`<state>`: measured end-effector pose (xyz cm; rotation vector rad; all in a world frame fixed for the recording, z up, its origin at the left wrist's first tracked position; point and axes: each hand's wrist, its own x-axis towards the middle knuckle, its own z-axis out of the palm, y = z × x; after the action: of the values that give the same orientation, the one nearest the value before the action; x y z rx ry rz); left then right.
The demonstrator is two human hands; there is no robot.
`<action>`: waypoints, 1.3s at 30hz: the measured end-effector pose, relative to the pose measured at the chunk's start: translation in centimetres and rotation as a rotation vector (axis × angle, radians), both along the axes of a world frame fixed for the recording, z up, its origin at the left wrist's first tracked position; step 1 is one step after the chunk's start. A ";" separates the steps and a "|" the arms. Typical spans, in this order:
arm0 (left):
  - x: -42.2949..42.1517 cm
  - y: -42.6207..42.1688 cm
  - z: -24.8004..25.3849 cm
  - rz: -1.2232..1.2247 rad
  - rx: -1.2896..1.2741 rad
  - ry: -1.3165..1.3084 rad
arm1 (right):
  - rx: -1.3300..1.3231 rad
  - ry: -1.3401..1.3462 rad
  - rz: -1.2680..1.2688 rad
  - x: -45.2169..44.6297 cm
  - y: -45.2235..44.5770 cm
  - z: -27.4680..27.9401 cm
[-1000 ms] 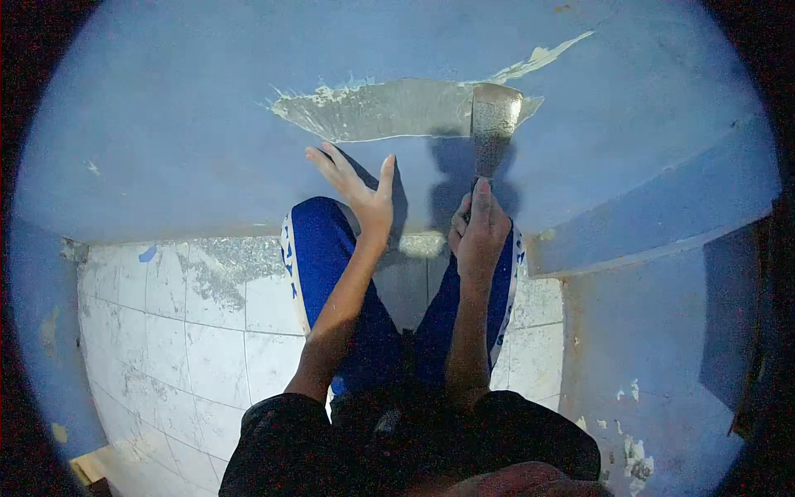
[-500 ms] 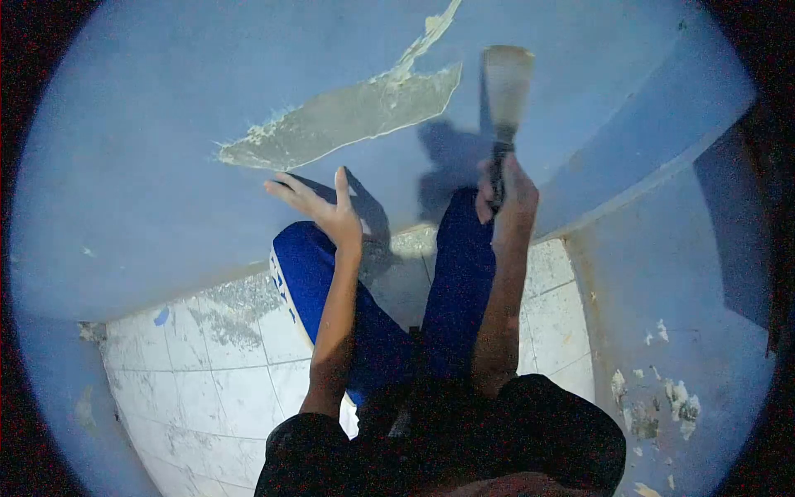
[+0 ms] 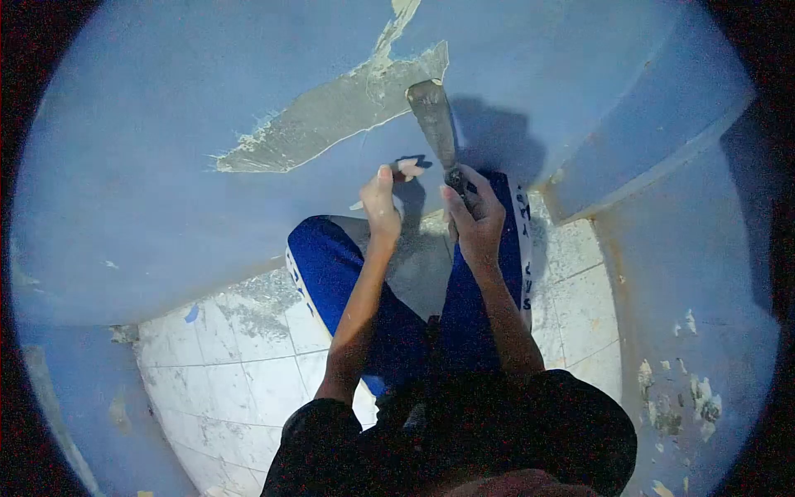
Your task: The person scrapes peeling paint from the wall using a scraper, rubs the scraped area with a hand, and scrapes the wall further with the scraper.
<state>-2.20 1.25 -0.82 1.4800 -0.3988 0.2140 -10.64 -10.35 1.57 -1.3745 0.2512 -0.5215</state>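
My right hand (image 3: 480, 217) is wrapped around the dark handle of a putty knife (image 3: 435, 124). The broad end of its blade lies over the right part of a bare grey patch (image 3: 319, 120) in the blue painted wall (image 3: 207, 91). Ragged pale edges border the patch, and a strip of exposed plaster (image 3: 387, 37) runs up from it. Below the patch, close to the wall, my left hand (image 3: 383, 205) has its fingers curled in. Pale slivers show beside that hand, but I cannot make out what it holds.
My bent knees in blue trousers (image 3: 327, 248) are close to the wall. White tiles with grey smears cover the floor (image 3: 207, 348), where a small blue flake (image 3: 192, 314) lies. At the right, a side wall (image 3: 696, 273) has chipped paint (image 3: 679, 406) low down.
My right hand has brought the putty knife left and down, from beside the patch onto its right part. My left hand has moved right, and its spread fingers have curled in.
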 end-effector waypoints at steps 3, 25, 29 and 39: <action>0.9 -0.9 1.9 -0.135 -0.099 0.126 | 0.020 -0.002 0.020 0.0 0.2 -0.8; 0.7 -6.3 8.1 0.016 0.059 0.115 | -0.325 -0.154 -0.184 0.4 2.6 -3.2; 1.0 -6.3 8.3 0.034 0.059 0.102 | -0.256 -0.102 -0.163 0.2 3.3 -2.0; 1.8 -6.8 9.5 0.059 0.078 -0.026 | -0.306 -0.185 -0.170 1.2 2.8 -2.4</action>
<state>-0.40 -5.50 8.72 1.5682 -0.3878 0.2676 -9.45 -7.51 -0.78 -1.5965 0.1412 -0.8511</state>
